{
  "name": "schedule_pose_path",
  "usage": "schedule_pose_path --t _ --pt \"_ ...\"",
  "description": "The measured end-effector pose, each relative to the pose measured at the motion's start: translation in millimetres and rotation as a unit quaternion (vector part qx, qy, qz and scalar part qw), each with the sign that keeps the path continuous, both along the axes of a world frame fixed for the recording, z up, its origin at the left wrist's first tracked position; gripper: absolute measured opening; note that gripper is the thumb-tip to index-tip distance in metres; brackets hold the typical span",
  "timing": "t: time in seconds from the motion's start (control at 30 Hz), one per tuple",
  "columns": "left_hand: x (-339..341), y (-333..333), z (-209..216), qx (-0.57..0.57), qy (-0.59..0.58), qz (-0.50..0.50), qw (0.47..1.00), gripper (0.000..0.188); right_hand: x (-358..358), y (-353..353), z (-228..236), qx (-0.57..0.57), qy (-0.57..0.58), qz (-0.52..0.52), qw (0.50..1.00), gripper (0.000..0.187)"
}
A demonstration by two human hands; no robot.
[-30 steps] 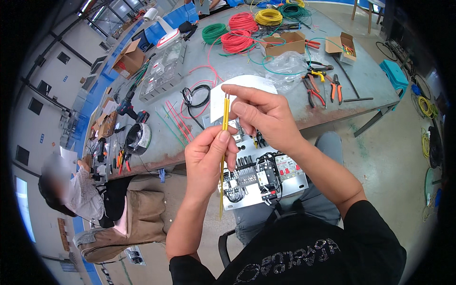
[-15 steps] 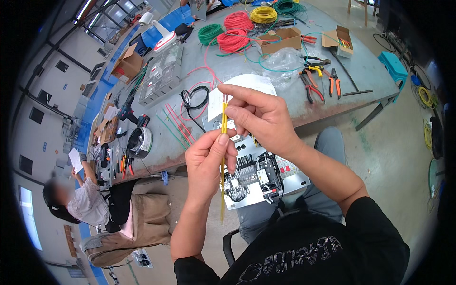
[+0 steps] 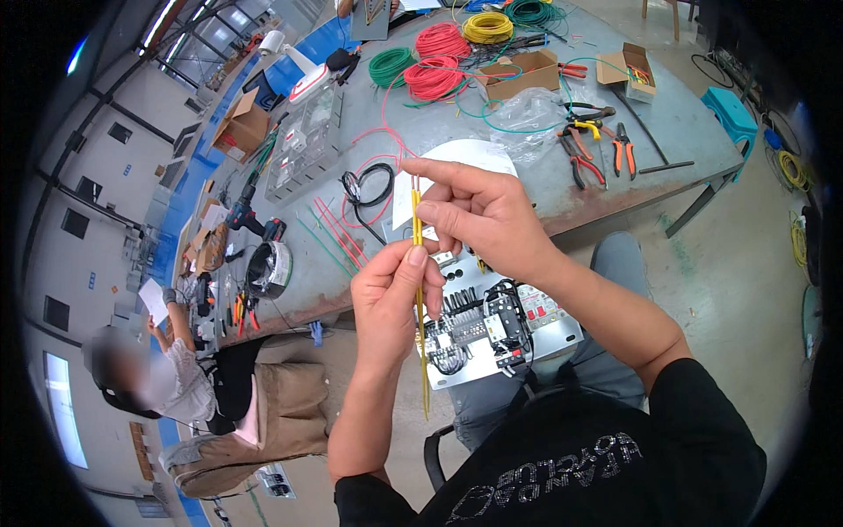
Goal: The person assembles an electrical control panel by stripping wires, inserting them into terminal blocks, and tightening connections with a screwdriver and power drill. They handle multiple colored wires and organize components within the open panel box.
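Observation:
Two thin yellow wires stand nearly upright side by side in front of me, their upper ends bare and coppery. My left hand is closed round them at mid-length, thumb on top, and their tails hang below it. At the upper part, my right hand pinches the wires beside its thumb, its index finger stretched across just above the bare tips. Beneath both hands, a metal mounting plate with contactors, terminal blocks and red-switched breakers lies on my lap, partly hidden by my hands.
The metal table ahead carries red wire coils, a green coil, pliers, wire strippers, cardboard boxes and a white sheet. A cordless drill lies left. Another person sits at left holding paper.
The view has shifted slightly, so everything appears a little further right or lower. Both hands keep nearly the same hold on the yellow wires.

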State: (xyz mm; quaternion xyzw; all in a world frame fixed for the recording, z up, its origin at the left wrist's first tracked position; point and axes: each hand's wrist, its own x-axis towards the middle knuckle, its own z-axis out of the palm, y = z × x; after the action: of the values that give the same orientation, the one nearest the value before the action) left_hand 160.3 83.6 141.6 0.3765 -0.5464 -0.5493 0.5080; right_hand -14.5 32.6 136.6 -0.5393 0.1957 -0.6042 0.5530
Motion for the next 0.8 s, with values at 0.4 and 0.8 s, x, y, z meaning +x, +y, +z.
schedule_pose_path --t 0.4,0.8 --pt "2.7 -1.8 -5.5 0.001 -0.013 0.007 1.0 0.026 5.2 -4.9 -16.7 0.03 0.052 0.038 0.997 0.03" --pt "-0.2 -0.5 -7.2 -0.038 -0.091 0.044 0.994 0.023 -1.2 2.4 -10.1 0.106 -0.021 0.118 0.987 0.033"
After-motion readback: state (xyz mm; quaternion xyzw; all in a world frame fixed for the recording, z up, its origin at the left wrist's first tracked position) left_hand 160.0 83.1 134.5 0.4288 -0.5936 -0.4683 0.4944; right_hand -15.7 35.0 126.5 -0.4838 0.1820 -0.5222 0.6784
